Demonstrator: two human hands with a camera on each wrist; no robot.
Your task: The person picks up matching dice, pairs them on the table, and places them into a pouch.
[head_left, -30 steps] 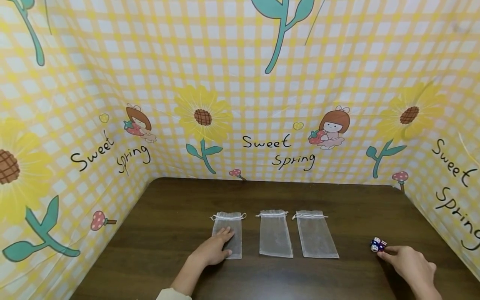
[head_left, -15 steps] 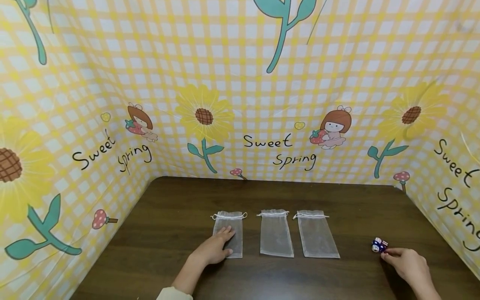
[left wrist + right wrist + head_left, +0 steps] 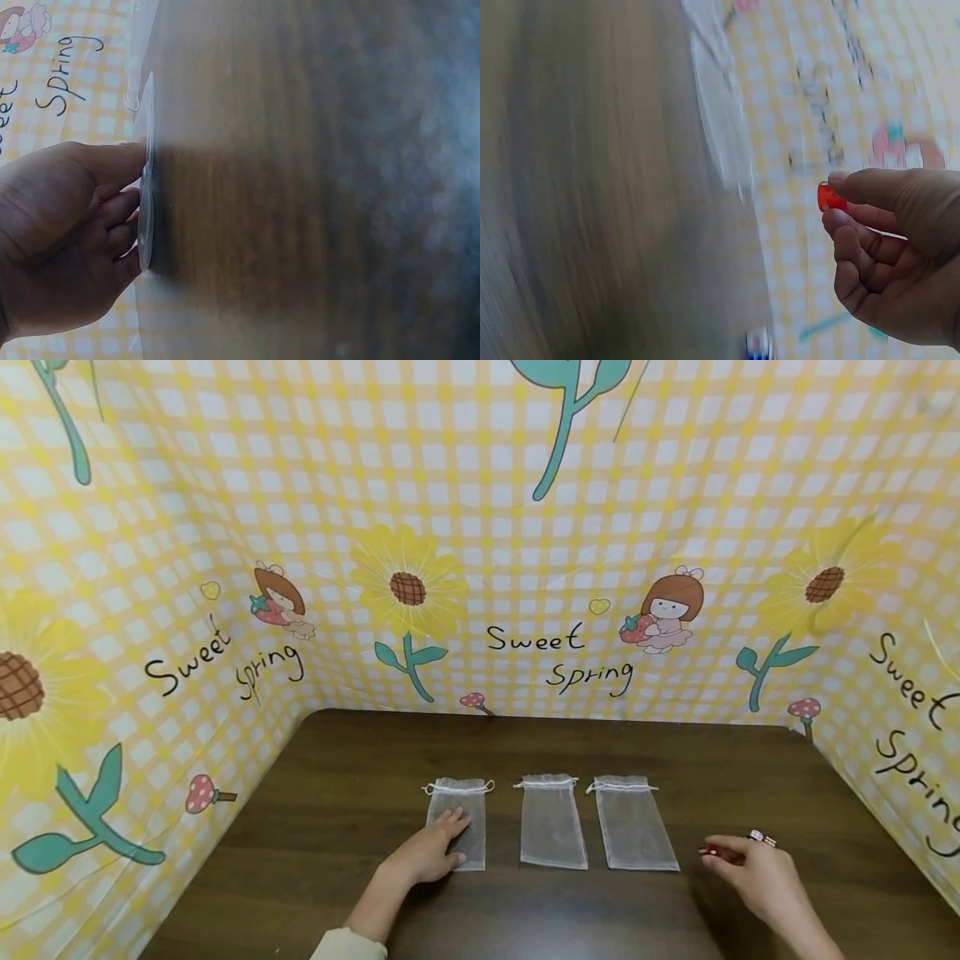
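Counting up from the near side, you have two hands in view, one red die, three white mesh bags and at least two more dice. At bottom left your arm comes out of a pale sleeve, and the left hand lies palm down, fingers extended across the left bag, touching rather than grasping it. Opposite, your right hand points inward, pinching the red die between thumb and forefinger, the other fingers curled loosely. You hold that die just right of the lower corner of the right bag, apart from it. Dark counter shows between your arms. All three bags lie flat in a row, drawstrings away from you, the middle and right ones closer together than the left and middle. The other dice show past your right knuckles, partly hidden, so you can't get a full count. Beyond the drawstrings a strip of wood runs to the far edge, where yellow checked cloth rises behind and along both sides.
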